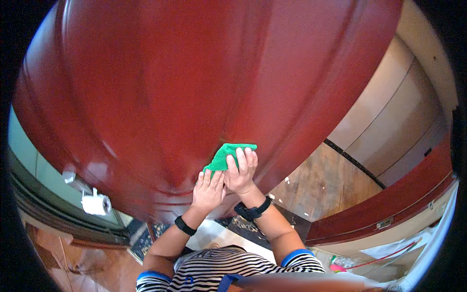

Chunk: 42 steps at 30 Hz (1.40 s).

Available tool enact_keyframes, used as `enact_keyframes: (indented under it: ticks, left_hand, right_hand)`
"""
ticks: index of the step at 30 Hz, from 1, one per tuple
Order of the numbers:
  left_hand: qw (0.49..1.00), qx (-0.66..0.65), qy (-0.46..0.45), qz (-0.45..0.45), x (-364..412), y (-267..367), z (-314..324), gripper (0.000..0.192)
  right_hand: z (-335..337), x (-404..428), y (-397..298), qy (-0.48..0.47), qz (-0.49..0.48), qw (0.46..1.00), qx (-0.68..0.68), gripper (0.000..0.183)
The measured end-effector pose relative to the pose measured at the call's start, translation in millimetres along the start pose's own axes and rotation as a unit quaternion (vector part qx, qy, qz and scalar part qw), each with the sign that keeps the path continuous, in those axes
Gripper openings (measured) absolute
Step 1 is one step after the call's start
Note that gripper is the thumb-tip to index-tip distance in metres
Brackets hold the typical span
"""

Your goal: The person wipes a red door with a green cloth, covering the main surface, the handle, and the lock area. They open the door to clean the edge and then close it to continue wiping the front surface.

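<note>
A reddish-brown panelled door [189, 84] fills most of the view in front of me. My right hand [240, 173] presses a green cloth [220, 159] against the door's surface, its fingers spread over the cloth's right part. Close beside it, my left hand [208, 189] has its fingertips on the cloth's lower left edge. Both palms face the door, and the two hands touch or nearly touch near the thumbs. Black bands circle both wrists. The part of the cloth under the fingers is hidden.
A metal door handle [73, 179] juts out at lower left, with a white roll [95, 204] hanging by it. At right runs a red door frame [412, 204] with a strike plate [385, 222]. White scraps lie on the wood-look floor [324, 179]. Several small items [341, 263] sit at lower right.
</note>
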<state>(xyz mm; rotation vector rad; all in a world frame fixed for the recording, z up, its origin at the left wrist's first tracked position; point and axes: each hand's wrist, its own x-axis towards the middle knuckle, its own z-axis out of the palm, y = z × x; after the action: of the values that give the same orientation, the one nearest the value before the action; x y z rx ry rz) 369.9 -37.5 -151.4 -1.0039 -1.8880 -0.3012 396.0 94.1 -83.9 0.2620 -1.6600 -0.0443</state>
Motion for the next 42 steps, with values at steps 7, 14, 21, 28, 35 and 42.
enact_keyframes:
  ticks: [7,14,21,28,35,42]
  left_hand:
    - [0.998,-0.005,0.055,0.034,141.8,-12.1,-73.8,0.067]
    - [0.991,-0.047,0.127,0.006,237.9,-12.8,-124.7,0.072]
    - [0.995,-0.005,0.039,0.09,122.6,-14.8,-58.2,0.072]
    - [0.995,-0.045,0.028,0.079,99.8,-11.9,-42.8,0.073]
    - [0.991,-0.083,0.097,0.03,218.0,-9.3,-101.8,0.068]
    - [0.993,-0.033,0.111,-0.014,222.0,16.4,-84.4,0.07]
  right_hand:
    - [-37.8,163.2,50.0,0.039,-0.046,0.998,0.001,0.04]
    - [-52.4,259.6,75.4,0.093,-0.066,0.993,-0.011,0.047]
    - [-34.0,121.7,41.5,0.026,0.017,0.999,-0.025,0.051]
    - [-30.4,111.2,32.2,0.008,0.021,1.0,-0.017,0.057]
    - [-50.5,234.4,77.2,0.074,-0.063,0.995,-0.033,0.056]
    - [-56.8,216.6,90.0,0.031,-0.033,0.997,-0.06,0.057]
